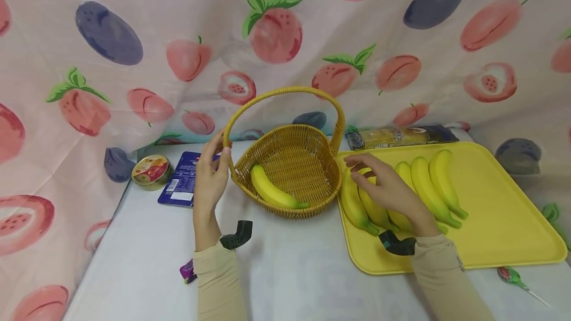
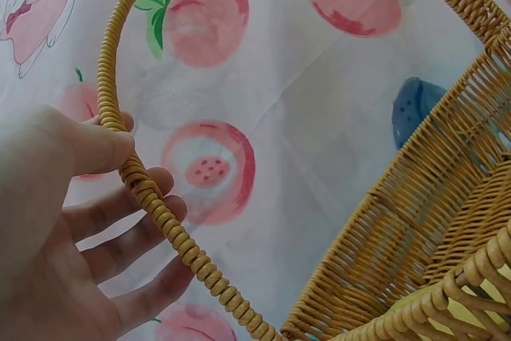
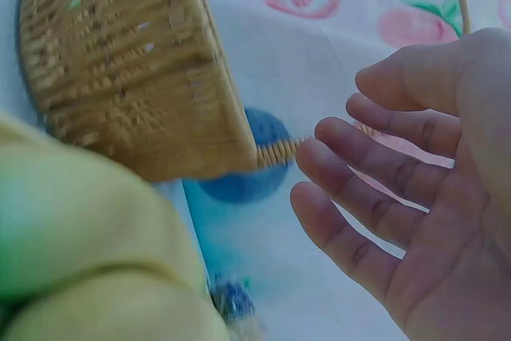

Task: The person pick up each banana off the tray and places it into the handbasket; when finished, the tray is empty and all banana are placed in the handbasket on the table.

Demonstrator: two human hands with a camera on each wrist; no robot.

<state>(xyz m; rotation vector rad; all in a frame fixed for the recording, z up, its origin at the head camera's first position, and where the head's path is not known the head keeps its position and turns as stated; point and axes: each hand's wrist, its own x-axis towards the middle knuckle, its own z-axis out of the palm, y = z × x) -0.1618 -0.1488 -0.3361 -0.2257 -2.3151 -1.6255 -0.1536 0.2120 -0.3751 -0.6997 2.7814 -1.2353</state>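
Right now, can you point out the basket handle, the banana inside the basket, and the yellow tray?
basket handle (image 1: 285, 91), head view, top of the arch.
banana in the basket (image 1: 272, 191), head view, middle of its curved body.
yellow tray (image 1: 504, 197), head view, bare floor right of the bananas.

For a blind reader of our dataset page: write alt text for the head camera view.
A person's left hand grips the handle of a wicker basket holding one banana, while the right hand rests open over a row of bananas on a yellow tray. A round tin and a blue packet lie left of the basket, against a fruit-print cloth backdrop.
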